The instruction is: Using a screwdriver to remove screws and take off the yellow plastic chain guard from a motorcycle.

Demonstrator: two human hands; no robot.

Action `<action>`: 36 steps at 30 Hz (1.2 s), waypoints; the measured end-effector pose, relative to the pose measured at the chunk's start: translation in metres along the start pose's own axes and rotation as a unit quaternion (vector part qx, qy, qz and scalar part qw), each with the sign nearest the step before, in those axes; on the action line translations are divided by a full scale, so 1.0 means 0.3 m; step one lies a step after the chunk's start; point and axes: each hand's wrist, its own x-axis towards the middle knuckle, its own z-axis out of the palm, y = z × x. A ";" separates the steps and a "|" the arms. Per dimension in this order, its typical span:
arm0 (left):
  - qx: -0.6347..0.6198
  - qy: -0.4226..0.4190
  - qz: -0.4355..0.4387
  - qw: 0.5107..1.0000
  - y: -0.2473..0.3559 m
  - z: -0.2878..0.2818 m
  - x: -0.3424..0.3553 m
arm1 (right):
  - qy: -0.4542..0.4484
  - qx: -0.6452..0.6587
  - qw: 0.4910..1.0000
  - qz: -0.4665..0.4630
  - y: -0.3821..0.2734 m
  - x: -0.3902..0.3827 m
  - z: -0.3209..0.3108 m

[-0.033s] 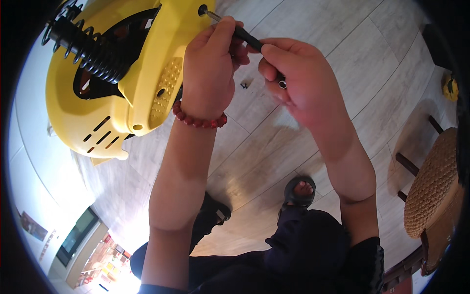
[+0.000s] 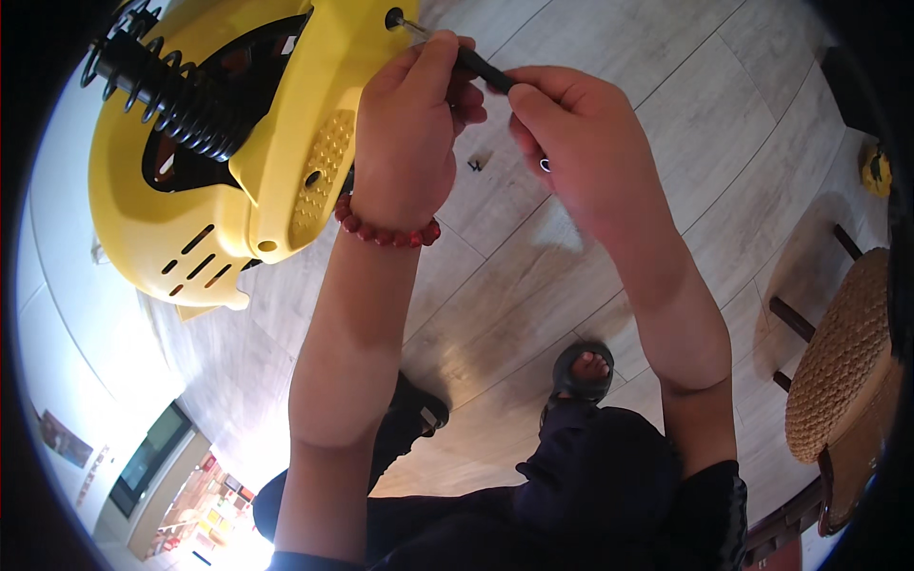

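A slim screwdriver [image 2: 488, 72] with a black handle and metal shaft runs slantwise between my two hands. Its tip sits in a round dark hole [image 2: 394, 18] in a yellow plastic body [image 2: 328, 76]. Closed fingers of my left hand [image 2: 409, 124], above a red bead bracelet [image 2: 386, 234], steady it near the shaft. Further back, my right hand [image 2: 581, 133] is wrapped round the handle, and a small metal ring [image 2: 546, 165] shows beneath its palm. Beside my left hand, the body carries a studded footrest-like panel [image 2: 324, 176].
A black coil-spring shock absorber [image 2: 171, 100] juts from the yellow body by a dark wheel-like part [image 2: 257, 76]. A tiny black piece [image 2: 474, 166] lies on the wood-look floor [image 2: 514, 276]. At the right stands a woven-seat chair [image 2: 838, 357]. My sandalled foot [image 2: 583, 371] is below.
My right hand has turned a little round the handle, so the handle's rear end is now more hidden. My left hand and the yellow body have stayed put.
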 end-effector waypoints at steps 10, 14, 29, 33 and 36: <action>-0.066 -0.077 0.004 0.995 0.000 -0.008 0.020 | 0.021 0.088 0.987 -0.129 0.004 -0.034 0.018; -0.040 -0.075 -0.009 0.996 0.004 -0.024 0.010 | -0.092 0.131 0.982 0.102 -0.037 -0.051 -0.046; -0.083 -0.059 -0.004 0.995 0.022 0.006 -0.008 | -0.036 0.126 0.991 -0.001 -0.029 -0.064 -0.032; -0.064 -0.035 -0.015 0.997 0.023 0.017 -0.017 | -0.112 0.096 0.983 0.109 -0.042 -0.082 -0.056; -0.014 -0.052 -0.049 0.997 0.000 -0.001 -0.017 | 0.075 -0.475 0.850 -0.213 0.013 -0.060 -0.036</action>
